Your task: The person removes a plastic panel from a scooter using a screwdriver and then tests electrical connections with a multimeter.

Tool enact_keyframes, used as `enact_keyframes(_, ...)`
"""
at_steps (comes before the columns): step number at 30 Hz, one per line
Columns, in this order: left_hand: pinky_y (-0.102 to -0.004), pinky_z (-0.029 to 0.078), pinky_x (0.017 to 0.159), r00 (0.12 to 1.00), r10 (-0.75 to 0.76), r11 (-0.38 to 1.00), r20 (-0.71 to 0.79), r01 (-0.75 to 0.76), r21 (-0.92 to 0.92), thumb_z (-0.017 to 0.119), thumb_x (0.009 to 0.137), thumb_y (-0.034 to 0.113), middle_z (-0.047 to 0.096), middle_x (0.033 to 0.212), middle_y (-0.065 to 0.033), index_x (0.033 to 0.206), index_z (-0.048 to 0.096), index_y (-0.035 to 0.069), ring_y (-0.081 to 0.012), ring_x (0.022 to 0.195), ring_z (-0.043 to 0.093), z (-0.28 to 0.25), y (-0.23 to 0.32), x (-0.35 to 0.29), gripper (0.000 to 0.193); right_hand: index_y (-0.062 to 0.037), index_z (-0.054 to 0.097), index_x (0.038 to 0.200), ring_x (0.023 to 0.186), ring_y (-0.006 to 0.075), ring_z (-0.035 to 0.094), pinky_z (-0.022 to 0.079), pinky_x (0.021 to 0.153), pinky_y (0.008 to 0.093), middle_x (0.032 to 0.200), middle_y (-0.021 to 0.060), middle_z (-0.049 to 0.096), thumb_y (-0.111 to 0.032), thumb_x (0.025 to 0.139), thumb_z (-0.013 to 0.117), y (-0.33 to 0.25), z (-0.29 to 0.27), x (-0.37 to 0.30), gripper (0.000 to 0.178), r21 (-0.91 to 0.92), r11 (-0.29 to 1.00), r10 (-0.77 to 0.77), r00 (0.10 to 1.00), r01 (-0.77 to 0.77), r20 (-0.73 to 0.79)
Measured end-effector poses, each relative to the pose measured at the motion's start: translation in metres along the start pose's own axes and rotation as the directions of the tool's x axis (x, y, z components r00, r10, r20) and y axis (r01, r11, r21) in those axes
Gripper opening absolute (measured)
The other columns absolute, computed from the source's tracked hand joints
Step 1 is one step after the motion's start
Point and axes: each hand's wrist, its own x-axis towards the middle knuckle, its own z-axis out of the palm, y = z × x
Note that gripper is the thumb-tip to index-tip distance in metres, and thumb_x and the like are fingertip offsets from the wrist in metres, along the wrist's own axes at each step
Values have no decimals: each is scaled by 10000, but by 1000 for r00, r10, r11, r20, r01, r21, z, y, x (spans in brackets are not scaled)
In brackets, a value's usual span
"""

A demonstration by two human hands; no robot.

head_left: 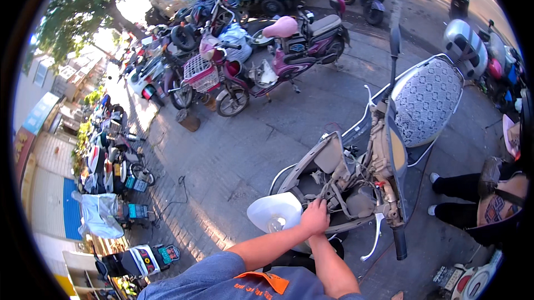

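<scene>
One stripped scooter front [329,158] is standing right of centre, wiring [340,182] showing. One white headlight shell [267,210] is sitting beside it. Left hand [316,216] is reaching into the wiring, grip unclear; right hand is hiding underneath, can't tell its grip. Two white levers [379,234] are showing. One bystander [459,182] is standing rightward, cut off.

Loose wires [338,182] and the opened scooter front [329,159] crowd the space ahead of the visible hand [315,217], and the handlebar [382,161] with its white brake lever [377,237] bars the right. Left past the white panel [265,210], open air lies over pavement [228,161] up to the pink scooter [293,65].
</scene>
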Motion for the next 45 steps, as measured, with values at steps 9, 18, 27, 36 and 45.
enact_keyframes(9, -507, 520, 1151, 695, -423, 905, 582, 288, 313, 553, 991, 288, 713, 1482, -189, 1348, 785, 41, -370, 1413, 657, 39, -42, 83, 492, -164, 732, 1180, 1039, 230, 759, 607, 858, 374, 1094, 56, 777, -183, 1118, 518, 30, 11, 32, 224, -24, 990, -142, 989, 141, -51)
enact_keyframes(18, -438, 614, 955, 705, -442, 896, 554, 377, 234, 697, 916, 339, 826, 1162, -194, 1123, 841, 5, -340, 1080, 805, 55, -79, 95, 418, -103, 682, 1037, 812, 151, 626, 492, 719, 351, 922, 33, 671, -204, 1110, 563, 28, 8, 42, 172, 40, 992, -105, 968, 117, -226)
enact_keyframes(27, -449, 564, 1067, 726, -367, 926, 582, 224, 304, 723, 1001, 549, 794, 1287, -192, 1195, 834, 36, -347, 1253, 740, 56, -99, 100, 560, 9, 732, 1111, 891, 262, 688, 532, 814, 442, 995, 174, 759, -445, 1150, 507, 21, 16, 27, 508, -451, 876, -314, 911, 171, -266)
enact_keyframes(36, -440, 597, 841, 811, -331, 943, 483, 302, 140, 675, 1078, 508, 824, 1022, -185, 1065, 836, 9, -294, 937, 793, 66, -106, 90, 524, 34, 700, 1167, 1003, 403, 724, 527, 893, 513, 1103, 293, 761, -497, 1161, 472, 3, 42, 2, 578, -528, 843, -364, 837, 109, -408)
enact_keyframes(45, -414, 581, 924, 823, -167, 984, 543, 104, 146, 764, 1025, 422, 827, 1086, -155, 1088, 824, 26, -318, 1043, 777, 57, -94, 90, 405, 31, 662, 1142, 1046, 461, 727, 529, 903, 543, 1125, 309, 751, -447, 1154, 472, -15, 15, -15, 514, -626, 754, -388, 904, 201, -177)
